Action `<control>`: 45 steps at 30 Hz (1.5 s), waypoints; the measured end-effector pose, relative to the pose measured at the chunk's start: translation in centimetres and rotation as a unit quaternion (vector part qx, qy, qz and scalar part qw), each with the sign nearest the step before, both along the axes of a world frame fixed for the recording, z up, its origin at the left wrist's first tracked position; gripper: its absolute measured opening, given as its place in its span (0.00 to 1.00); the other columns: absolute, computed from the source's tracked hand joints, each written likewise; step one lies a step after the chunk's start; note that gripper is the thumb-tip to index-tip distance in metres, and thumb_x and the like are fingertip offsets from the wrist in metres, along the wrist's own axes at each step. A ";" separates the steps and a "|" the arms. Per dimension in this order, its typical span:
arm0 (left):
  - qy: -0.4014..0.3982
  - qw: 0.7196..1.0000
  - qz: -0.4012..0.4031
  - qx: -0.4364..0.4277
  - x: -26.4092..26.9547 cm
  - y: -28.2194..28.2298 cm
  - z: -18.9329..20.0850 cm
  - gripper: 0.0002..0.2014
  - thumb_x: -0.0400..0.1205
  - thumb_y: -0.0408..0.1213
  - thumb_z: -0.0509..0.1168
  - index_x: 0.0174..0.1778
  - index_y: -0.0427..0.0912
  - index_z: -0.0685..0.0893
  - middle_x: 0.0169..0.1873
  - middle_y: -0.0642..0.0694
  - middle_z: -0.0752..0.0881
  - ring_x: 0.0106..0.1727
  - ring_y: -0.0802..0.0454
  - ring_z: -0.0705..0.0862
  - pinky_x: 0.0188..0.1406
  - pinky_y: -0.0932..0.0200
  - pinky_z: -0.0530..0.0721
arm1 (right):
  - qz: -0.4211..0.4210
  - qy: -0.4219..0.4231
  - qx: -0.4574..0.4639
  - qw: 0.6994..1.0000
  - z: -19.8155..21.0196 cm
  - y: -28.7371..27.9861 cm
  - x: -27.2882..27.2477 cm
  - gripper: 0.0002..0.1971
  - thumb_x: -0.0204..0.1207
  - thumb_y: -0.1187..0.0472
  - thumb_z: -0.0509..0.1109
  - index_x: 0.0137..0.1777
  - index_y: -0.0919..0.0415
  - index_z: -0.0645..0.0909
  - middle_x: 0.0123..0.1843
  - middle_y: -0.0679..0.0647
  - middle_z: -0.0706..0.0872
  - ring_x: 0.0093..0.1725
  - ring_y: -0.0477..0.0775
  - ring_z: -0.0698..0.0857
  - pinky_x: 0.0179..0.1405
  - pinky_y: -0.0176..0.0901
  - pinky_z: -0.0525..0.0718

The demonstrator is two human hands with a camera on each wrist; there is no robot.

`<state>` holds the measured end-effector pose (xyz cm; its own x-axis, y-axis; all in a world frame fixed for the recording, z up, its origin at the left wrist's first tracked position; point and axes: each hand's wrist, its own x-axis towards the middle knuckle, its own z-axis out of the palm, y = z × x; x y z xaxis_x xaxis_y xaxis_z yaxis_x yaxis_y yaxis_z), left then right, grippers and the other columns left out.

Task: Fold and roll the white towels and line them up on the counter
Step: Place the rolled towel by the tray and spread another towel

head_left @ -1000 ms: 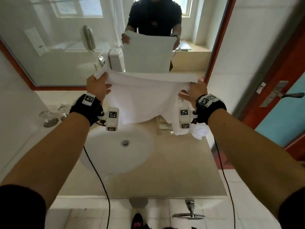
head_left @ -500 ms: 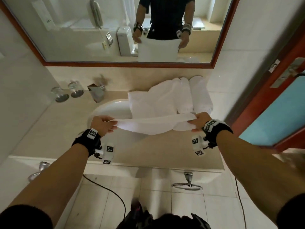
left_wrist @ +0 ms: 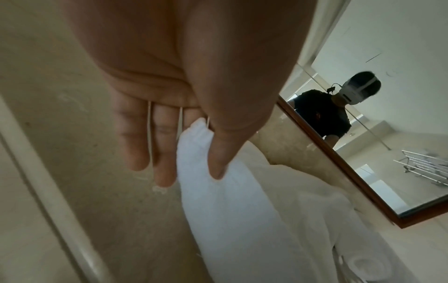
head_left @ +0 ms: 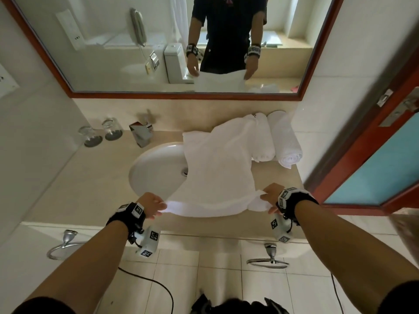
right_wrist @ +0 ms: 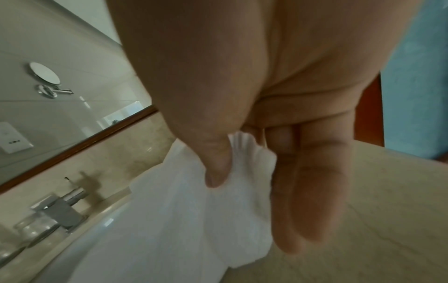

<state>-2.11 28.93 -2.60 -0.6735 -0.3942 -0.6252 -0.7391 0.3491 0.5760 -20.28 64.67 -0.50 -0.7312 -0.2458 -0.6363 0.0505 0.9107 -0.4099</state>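
Fingers of left hand and right hand are pinching the near corners of the flat towel, which is lying across counter and sink. Rolling is probably coming next; two rolled towels are already lying behind.

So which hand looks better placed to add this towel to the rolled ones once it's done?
Probably the right hand. It pinches the towel corner on the side where the rolled towels lie, at the counter's far right; the left hand would have to cross the sink.
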 end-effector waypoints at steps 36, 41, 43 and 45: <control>0.059 0.968 -0.032 -0.241 6.3 -0.9 -6.1 0.13 0.86 0.39 0.63 0.60 0.39 0.87 0.64 0.38 0.85 0.66 0.39 0.81 0.69 0.52 0.73 | 0.183 0.071 0.154 0.968 -6.9 -0.3 0.7 0.13 0.79 0.48 0.67 0.44 0.59 0.78 0.45 0.56 0.80 0.44 0.58 0.80 0.44 0.42 0.76; 0.052 0.957 -0.070 -0.277 6.4 -0.8 -6.7 0.16 0.89 0.40 0.56 0.69 0.43 0.82 0.70 0.43 0.81 0.71 0.44 0.76 0.70 0.54 0.69 | 0.172 0.088 0.143 0.971 -8.4 0.0 1.3 0.14 0.77 0.54 0.66 0.32 0.57 0.70 0.33 0.52 0.75 0.38 0.57 0.78 0.37 0.39 0.73; 0.044 0.950 -0.075 -0.298 6.3 -1.0 -7.0 0.16 0.89 0.40 0.55 0.69 0.43 0.82 0.71 0.44 0.79 0.74 0.46 0.73 0.72 0.55 0.67 | 0.158 0.098 0.126 0.975 -8.5 0.4 1.4 0.16 0.77 0.55 0.66 0.29 0.55 0.68 0.31 0.51 0.73 0.36 0.56 0.77 0.35 0.40 0.72; 0.025 0.948 -0.102 -0.301 6.0 -1.0 -7.2 0.16 0.89 0.39 0.54 0.68 0.43 0.82 0.69 0.44 0.79 0.73 0.46 0.73 0.71 0.55 0.68 | 0.170 0.097 0.122 0.973 -8.5 0.6 1.4 0.16 0.77 0.54 0.66 0.29 0.54 0.70 0.32 0.51 0.75 0.39 0.57 0.80 0.39 0.39 0.74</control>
<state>3.88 27.89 -9.76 -0.7972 -0.5273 -0.2939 -0.5975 0.7586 0.2599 -18.88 65.26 -9.03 -0.7469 -0.3527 -0.5636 -0.3268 0.9330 -0.1508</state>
